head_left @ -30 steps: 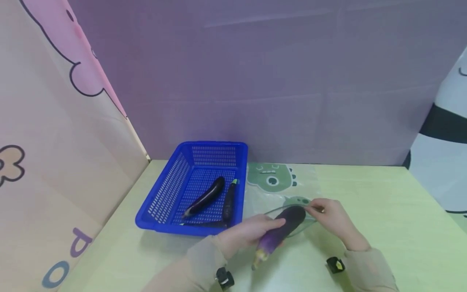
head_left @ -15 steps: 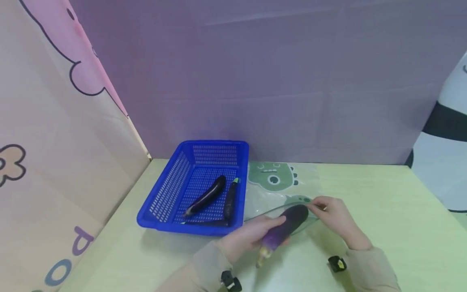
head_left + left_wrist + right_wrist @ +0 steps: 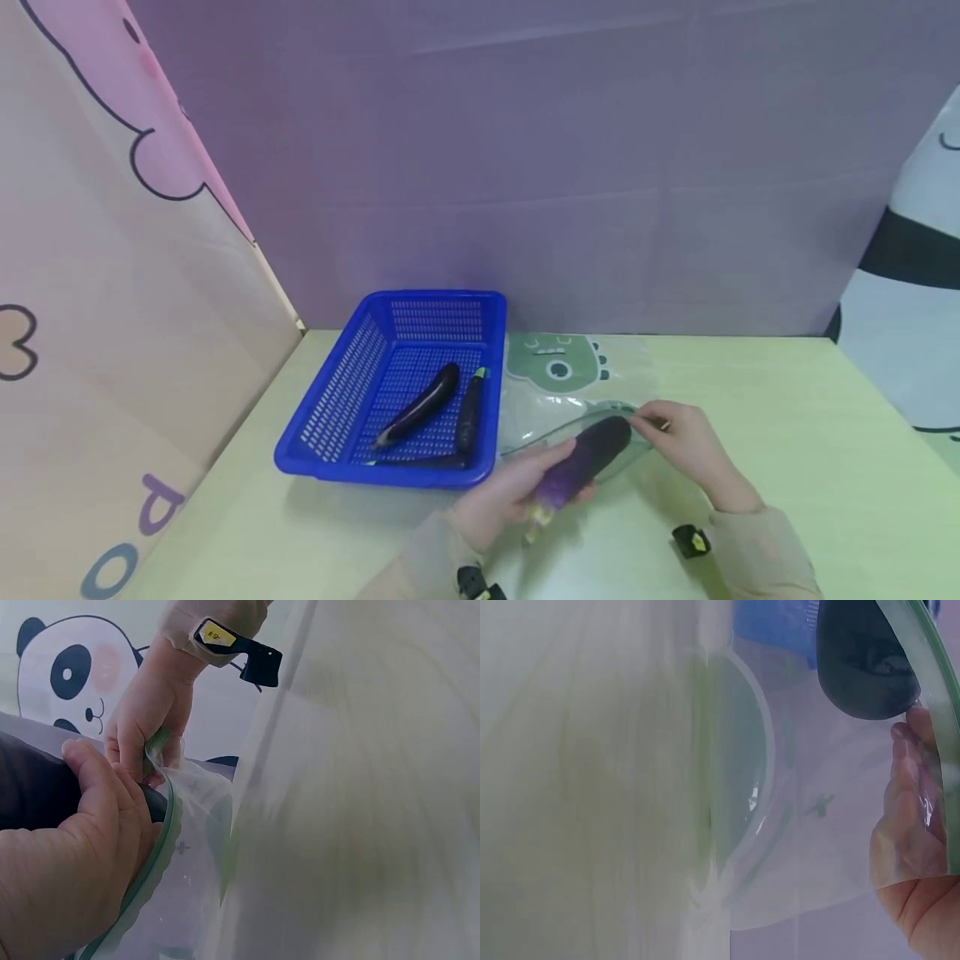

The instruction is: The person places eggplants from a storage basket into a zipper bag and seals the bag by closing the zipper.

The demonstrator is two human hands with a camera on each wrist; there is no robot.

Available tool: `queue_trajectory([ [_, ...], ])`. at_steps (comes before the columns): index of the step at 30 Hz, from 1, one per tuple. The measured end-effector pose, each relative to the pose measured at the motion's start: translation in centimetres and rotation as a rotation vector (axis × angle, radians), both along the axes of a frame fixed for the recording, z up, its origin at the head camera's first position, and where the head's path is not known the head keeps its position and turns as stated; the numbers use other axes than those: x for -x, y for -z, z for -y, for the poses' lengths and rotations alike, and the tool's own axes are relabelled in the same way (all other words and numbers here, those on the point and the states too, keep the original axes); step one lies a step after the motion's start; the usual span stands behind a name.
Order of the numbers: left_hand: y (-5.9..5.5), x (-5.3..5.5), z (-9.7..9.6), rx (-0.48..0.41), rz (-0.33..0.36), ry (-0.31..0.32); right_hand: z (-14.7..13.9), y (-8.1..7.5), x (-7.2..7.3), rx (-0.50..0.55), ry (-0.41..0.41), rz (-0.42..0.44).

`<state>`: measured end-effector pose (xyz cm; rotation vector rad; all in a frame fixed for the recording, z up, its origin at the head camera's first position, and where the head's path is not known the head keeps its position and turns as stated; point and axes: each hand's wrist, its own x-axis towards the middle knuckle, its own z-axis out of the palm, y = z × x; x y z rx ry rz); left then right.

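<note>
In the head view my left hand (image 3: 498,496) grips a purple eggplant (image 3: 588,458), its pale stem toward me and its dark rounded end at the mouth of a clear zip bag (image 3: 542,417) with a green cartoon print. My right hand (image 3: 681,437) pinches the bag's mouth at its right side. From the left wrist, the green zip edge (image 3: 166,847) runs past the left fingers, which reach inside the mouth. Through the clear film, the right wrist view shows the eggplant's dark end (image 3: 862,667) and the left fingers (image 3: 904,784).
Left of the bag, a blue plastic basket (image 3: 498,400) stands on the pale green table (image 3: 750,392). It holds three more dark eggplants (image 3: 423,406). A purple sheet (image 3: 585,167) hangs behind the table, and a printed panel (image 3: 112,333) borders the left side.
My left hand and the eggplant have shifted slightly forward toward the bag. The bag's rim now reaches farther left past the left hand. My right hand has barely moved.
</note>
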<state>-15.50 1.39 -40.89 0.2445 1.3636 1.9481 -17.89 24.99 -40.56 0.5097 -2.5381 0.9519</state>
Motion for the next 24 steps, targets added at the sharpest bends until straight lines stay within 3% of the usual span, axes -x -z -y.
queue_trajectory([
  [8,0.07,0.07,-0.03,-0.054,0.033,-0.018,0.06,0.00,-0.08,0.011,-0.004,-0.043],
  [16,0.29,-0.10,-0.15,-0.073,0.090,-0.090,0.13,0.07,-0.03,0.023,-0.002,-0.052],
  [24,0.59,-0.05,-0.02,-0.110,0.111,-0.057,0.20,0.03,-0.19,0.042,-0.005,-0.044],
])
